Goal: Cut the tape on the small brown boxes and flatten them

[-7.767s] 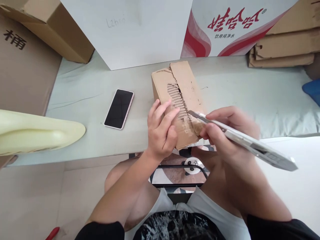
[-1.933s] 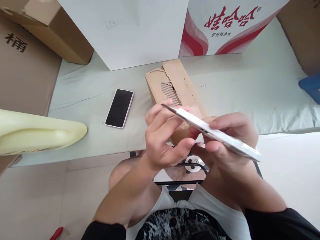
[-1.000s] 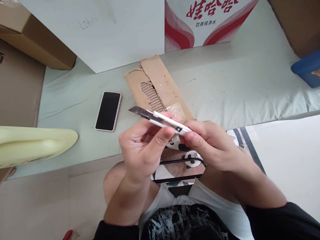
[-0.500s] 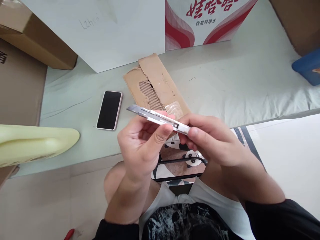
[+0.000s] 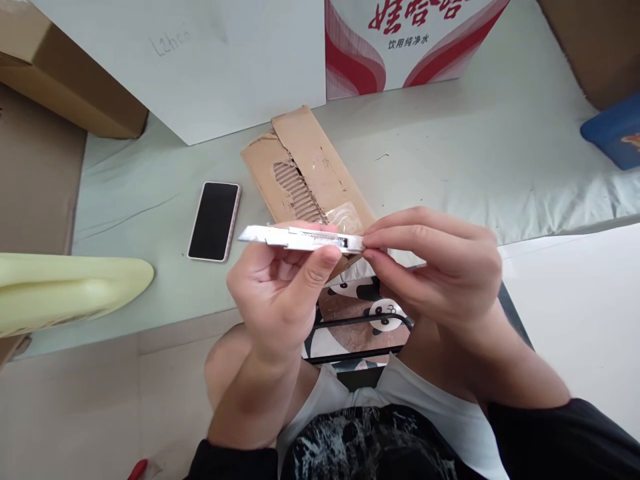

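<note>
A slim white box cutter [image 5: 313, 239] lies almost level between my hands, its bare blade pointing left. My left hand [image 5: 283, 293] is closed around its middle, the thumb pressed near the slider. At the right end of the cutter, my right hand [image 5: 437, 267] pinches the tail between thumb and fingers. Behind and beneath them, a torn piece of brown cardboard [image 5: 320, 160] rests on the pale green cloth [image 5: 420, 147], its ribbed inside showing in one patch. Clear tape clings to its lower part, which my hands partly hide.
A phone [image 5: 214, 221] lies left of the cardboard. Farther back stand a white box [image 5: 240, 73] and a red-and-white carton [image 5: 415, 53]. A pale yellow object [image 5: 75, 290] juts in from the left; a blue object [image 5: 613, 133] sits far right. A panda-print surface [image 5: 350, 327] is below my hands.
The box cutter has turned from a slant to nearly level, its flat side now brighter. My right hand has shifted its grip to a fingertip pinch at the tail; my left hand still holds the middle.
</note>
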Motion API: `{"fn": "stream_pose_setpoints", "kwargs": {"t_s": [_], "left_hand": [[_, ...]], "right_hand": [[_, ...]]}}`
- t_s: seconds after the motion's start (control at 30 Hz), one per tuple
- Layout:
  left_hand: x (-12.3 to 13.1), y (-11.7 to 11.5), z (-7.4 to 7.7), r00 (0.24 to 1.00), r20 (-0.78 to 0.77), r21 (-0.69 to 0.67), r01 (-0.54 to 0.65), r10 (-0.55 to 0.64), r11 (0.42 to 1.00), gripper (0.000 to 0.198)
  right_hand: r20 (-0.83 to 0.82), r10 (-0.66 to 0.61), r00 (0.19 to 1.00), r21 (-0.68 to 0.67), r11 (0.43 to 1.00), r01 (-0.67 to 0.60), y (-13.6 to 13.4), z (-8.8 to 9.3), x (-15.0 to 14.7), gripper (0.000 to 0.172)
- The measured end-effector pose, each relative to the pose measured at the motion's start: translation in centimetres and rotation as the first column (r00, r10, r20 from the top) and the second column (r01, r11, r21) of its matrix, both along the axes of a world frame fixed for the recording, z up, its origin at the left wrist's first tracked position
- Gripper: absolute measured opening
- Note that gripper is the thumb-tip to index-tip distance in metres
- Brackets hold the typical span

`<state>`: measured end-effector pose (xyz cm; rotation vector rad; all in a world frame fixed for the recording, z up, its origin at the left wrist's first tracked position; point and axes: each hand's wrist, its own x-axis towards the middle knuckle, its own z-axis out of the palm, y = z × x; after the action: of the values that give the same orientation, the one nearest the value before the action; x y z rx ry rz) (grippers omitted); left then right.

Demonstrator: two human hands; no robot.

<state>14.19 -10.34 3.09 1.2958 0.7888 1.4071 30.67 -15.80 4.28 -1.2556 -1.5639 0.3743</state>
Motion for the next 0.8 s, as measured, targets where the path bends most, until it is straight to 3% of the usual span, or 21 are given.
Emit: {"fn": "stream_pose_setpoints", "kwargs": {"t_s": [0.27, 0.47, 0.63, 0.8], "left_hand": [[0.2, -0.3, 0.2, 0.999, -0.047, 0.066, -0.020, 0.023, 0.998, 0.016], [0.0, -0.5, 0.3, 1.000, -0.014, 0.016, 0.023, -0.023, 1.000, 0.014], [-0.2, -0.6, 0.6, 0.994, 0.043, -0.106, 0.101, -0.097, 0.989, 0.013], [-0.4, -0.4, 0.9, 0.986, 0.072, -0.175, 0.159, -0.149, 0.972, 0.013]], "right_hand": [[0.223, -0.061, 0.973, 0.055, 0.997, 0.050, 0.3, 0.4, -0.1, 0.013], [0.348, -0.090, 0.933, 0.006, 0.996, 0.094, 0.2, 0.8, -0.5, 0.016], [0.280, -0.037, 0.959, -0.129, 0.989, 0.076, 0.2, 1.4, -0.4, 0.016], [0.058, 0.015, 0.998, -0.340, 0.940, 0.006, 0.5, 1.8, -0.5, 0.014]]}}
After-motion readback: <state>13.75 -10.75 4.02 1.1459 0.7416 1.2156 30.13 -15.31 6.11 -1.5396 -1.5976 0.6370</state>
